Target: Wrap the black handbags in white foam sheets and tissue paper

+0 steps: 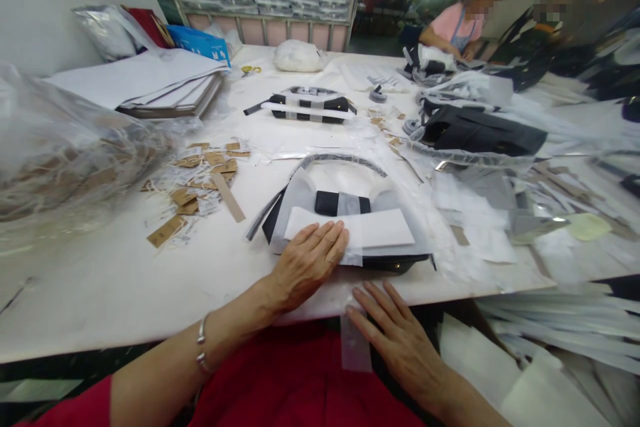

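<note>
A black handbag (413, 265) lies in front of me on the white table, with grey-white wrapping paper (400, 197) around it and a wrapped handle (345, 159) arching behind. Across it rests a white padding strip (383, 227). My left hand (313, 257) presses flat on the left part of this strip, fingers stretched out. Beside those fingertips, a translucent strip (354, 240) runs over the padding. My right hand (393, 327) is at the table's front edge, fingers extended and spread, touching a translucent strip (356, 347) that hangs down over the edge.
Cardboard tags (187, 200) with strings lie to the left, near a large clear plastic bag (60, 160). Another wrapped handbag (310, 109) sits farther back. Right of me are a dark bag (480, 130) and loose packing scraps (480, 220). A person (457, 27) works at the back right.
</note>
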Demonstrator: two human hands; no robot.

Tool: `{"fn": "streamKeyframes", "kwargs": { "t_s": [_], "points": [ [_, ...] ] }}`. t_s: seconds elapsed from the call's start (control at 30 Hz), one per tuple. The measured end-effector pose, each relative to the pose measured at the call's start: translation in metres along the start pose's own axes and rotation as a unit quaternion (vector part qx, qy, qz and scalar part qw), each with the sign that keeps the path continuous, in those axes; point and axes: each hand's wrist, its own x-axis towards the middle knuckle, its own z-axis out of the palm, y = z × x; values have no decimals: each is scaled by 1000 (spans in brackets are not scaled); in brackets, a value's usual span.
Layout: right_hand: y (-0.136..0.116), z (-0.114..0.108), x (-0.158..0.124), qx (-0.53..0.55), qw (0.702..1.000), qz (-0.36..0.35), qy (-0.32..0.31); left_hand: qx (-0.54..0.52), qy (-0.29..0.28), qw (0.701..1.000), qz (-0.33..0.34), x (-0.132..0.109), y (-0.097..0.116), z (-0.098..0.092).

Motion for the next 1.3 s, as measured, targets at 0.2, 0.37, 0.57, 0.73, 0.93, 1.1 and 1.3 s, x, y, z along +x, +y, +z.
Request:
{"fn": "streamKeyframes", "kwargs": {
  "t_s": [0.2,0.37,0.57,0.73,0.93,1.1,1.3],
  "points": [
    [-13,5,43,151,978,40,139,7,19,999,30,7,-12,-1],
    [-27,-19,78,212,967,28,140,-14,21,999,36,13,-11,-3],
    [0,-49,91,186,970,27,151,-85,1,996,12,3,-6,0],
    [17,-64,94,142,981,26,133,-230,-8,973,-2,-2,-14,-1],
    [14,-58,98,187,971,108,100,-360,-73,929,-46,7,-18,-14],
    [32,-63,108,223,956,189,20,-399,-82,909,-88,15,-19,-22],
    [51,-69,131,177,973,148,-2,-382,-51,909,-159,18,-6,-16]
  ]
}}
